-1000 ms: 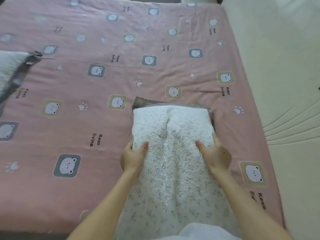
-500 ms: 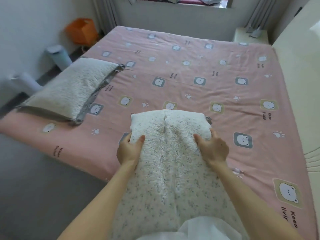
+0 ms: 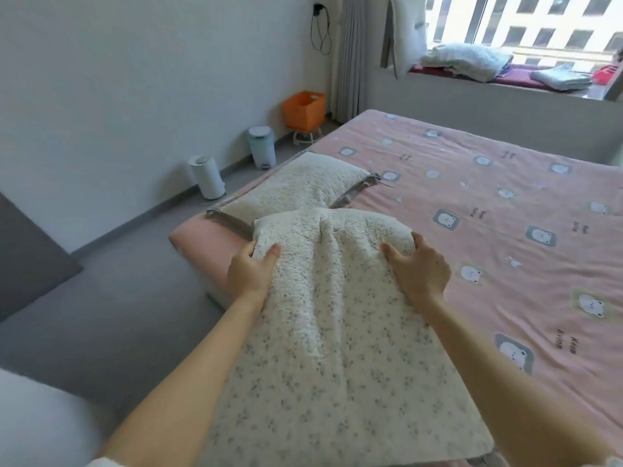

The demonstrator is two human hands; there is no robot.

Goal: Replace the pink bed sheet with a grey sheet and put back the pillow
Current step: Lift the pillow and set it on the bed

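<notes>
Item 1: white fleecy pillow with a fine floral print [image 3: 337, 315]. It is held clear of the bed above its near left corner, long axis running away from the person. Its far end overlaps item 4 in this view, and contact cannot be told.

Item 2: left hand [image 3: 249, 274]. It grips the pillow's left edge, thumb on top, fingers hidden beneath.

Item 3: right hand [image 3: 418, 267]. It grips the right edge, thumb laid on top, fingers curled over the rim.

Item 4: second white fleecy pillow with a grey fabric border [image 3: 300, 187]. It lies along the bed's left edge, far of item 1.

Item 5: pink cotton bed sheet printed with bear faces [image 3: 505, 230]. It is spread across the mattress and not yet stripped.

Item 6: folded pale grey cloth [image 3: 561, 79] on the far window ledge. It may be the replacement sheet, but this is unconfirmed.

Item 7: white cylindrical bin [image 3: 207, 176] on the floor by the left wall.

Hazards, as judged:
- Both grips sit at the far end of a soft pillow, so the near end may sag and slip to the floor.
- Setting item 1 down on the pink sheet would pin the sheet, as item 4 already does, and block stripping.
- Stacking item 1 on item 4 at the bed's left edge could tip both off toward the bin.
</notes>
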